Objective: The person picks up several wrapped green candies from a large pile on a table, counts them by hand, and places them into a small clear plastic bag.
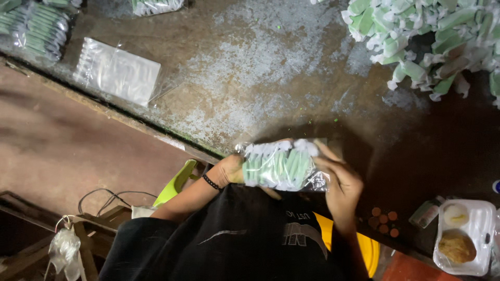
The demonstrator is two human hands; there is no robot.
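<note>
A clear plastic bag (281, 165) filled with several green-and-white wrapped pieces is held between both hands at the near edge of the worn table (250, 78). My left hand (232, 170), with a black band at the wrist, grips the bag's left end. At the bag's right end my right hand (341, 182) closes over it, fingers pointing up along the side.
A big heap of loose green-and-white wrapped pieces (432, 41) lies at the far right. A stack of empty clear bags (117, 70) and filled packs (34, 28) sit at the far left. A white food tray (463, 237) stands at the right; a yellow stool (367, 250) is below.
</note>
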